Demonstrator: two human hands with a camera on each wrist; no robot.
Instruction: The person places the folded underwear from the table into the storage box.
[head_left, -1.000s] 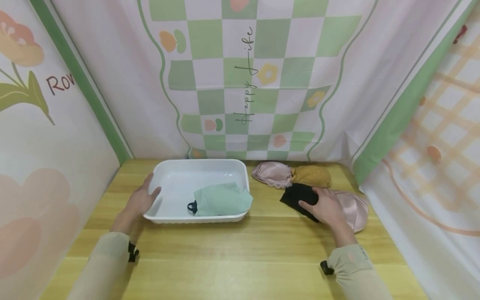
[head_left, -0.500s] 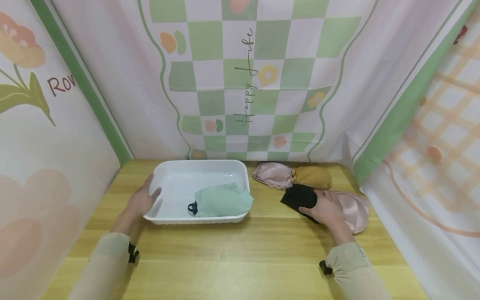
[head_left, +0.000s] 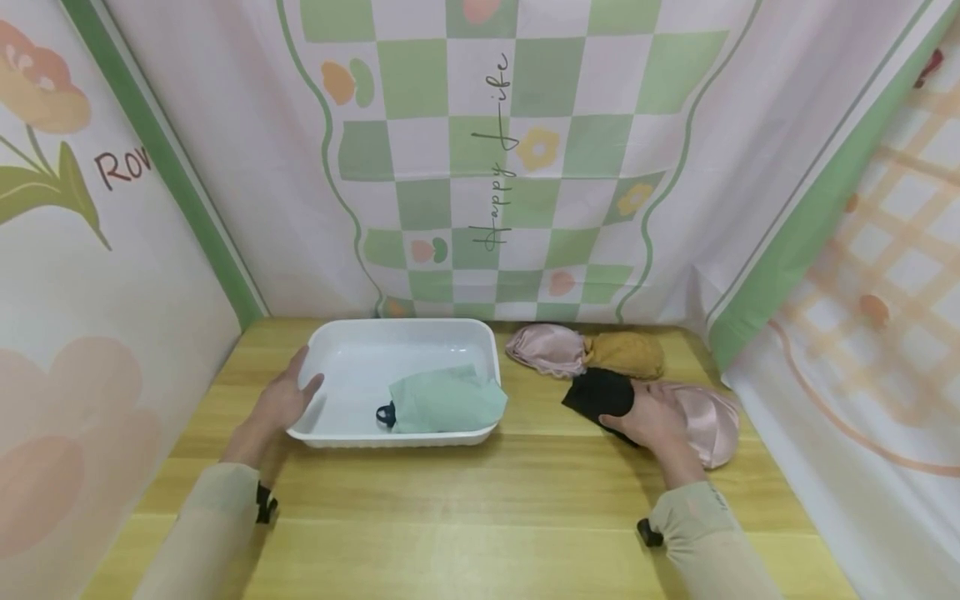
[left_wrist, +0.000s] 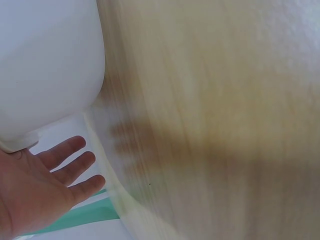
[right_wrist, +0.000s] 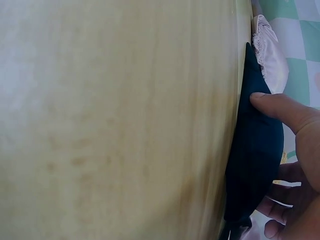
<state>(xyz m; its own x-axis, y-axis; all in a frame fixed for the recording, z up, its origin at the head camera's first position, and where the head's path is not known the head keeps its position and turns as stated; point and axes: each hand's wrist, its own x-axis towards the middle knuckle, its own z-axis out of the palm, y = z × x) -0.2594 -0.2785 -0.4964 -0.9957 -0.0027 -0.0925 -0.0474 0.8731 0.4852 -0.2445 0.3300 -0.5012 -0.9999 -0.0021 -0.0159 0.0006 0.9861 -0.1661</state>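
My right hand [head_left: 656, 421] grips a plump black cloth pouch [head_left: 600, 396] lying at the right of the table. In the right wrist view the thumb presses the near face of the pouch [right_wrist: 255, 145], with the fingers round its other side. A pink satin pouch [head_left: 712, 421] lies partly hidden beyond this hand. My left hand [head_left: 281, 404] is at the left rim of a white tray [head_left: 360, 437], thumb over the edge. In the left wrist view its fingers [left_wrist: 75, 167] stretch out loosely below the rim. A pale green cloth pouch [head_left: 450, 400] with a black loop lies inside the tray.
Behind the black pouch, a pink lace-trimmed pouch [head_left: 546, 348] and a mustard one [head_left: 625, 353] lie side by side. The wooden table [head_left: 450, 517] meets a patterned curtain [head_left: 510, 208] at the back, with printed cloth on both sides.
The right hand has closed slightly on the black pouch, its thumb pressing closer. The left hand and the tray have stayed in place.
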